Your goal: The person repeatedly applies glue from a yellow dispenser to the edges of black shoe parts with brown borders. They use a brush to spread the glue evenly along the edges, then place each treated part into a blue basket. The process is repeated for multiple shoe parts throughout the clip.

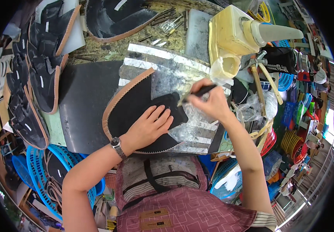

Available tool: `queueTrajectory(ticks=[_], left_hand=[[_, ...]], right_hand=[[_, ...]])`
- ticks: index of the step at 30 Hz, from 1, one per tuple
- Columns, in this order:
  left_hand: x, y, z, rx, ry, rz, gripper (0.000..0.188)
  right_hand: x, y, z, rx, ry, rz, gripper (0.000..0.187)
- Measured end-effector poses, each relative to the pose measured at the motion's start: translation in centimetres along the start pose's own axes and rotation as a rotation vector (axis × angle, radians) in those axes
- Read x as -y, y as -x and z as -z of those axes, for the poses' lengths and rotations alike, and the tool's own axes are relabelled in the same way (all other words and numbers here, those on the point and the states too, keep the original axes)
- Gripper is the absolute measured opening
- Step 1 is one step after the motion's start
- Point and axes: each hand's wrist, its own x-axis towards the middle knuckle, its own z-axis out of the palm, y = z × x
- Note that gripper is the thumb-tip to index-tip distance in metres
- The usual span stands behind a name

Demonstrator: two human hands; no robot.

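A black shoe-upper piece (126, 102) with a tan, zigzag-stitched border lies flat on a pale, glue-smeared sheet with white stripes (167, 79). My left hand (148, 128) rests on it, fingers stretched out and pressing on the black material. My right hand (212, 101) is closed round the dark handle of a small brush (203, 91). The brush tip meets the piece's right-hand edge, or sits just above it. Up and to the right of that hand stands a yellowish cup (227, 69), against a large glue-stained plastic container (232, 31).
Similar black pieces with tan edges (43, 83) lie stacked at the left, another (116, 19) at the far side. A dark mat (84, 104) covers the bench's left part. Hammers (256, 83) rest on the right; blue baskets (39, 185) stand below the near edge.
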Motion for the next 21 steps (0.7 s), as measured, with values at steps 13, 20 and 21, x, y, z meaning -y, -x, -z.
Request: queueTrajectory(ticks=[13,20,21], left_hand=[[0.3,0.1,-0.4,-0.054,0.057,-0.003,0.044],[0.9,0.4,-0.7,-0.114,0.107,-0.002,0.037],[0.9,0.3,-0.7,-0.127,0.122,-0.015,0.037]], right_hand=[[-2.2,5.2,-4.2,-0.274,0.028,0.387,0.024],[0.4,4.0,-5.3,-0.396,-0.235,0.153,0.022],[1.2,4.1,-4.6,-0.266,-0.023,-0.030,0.022]])
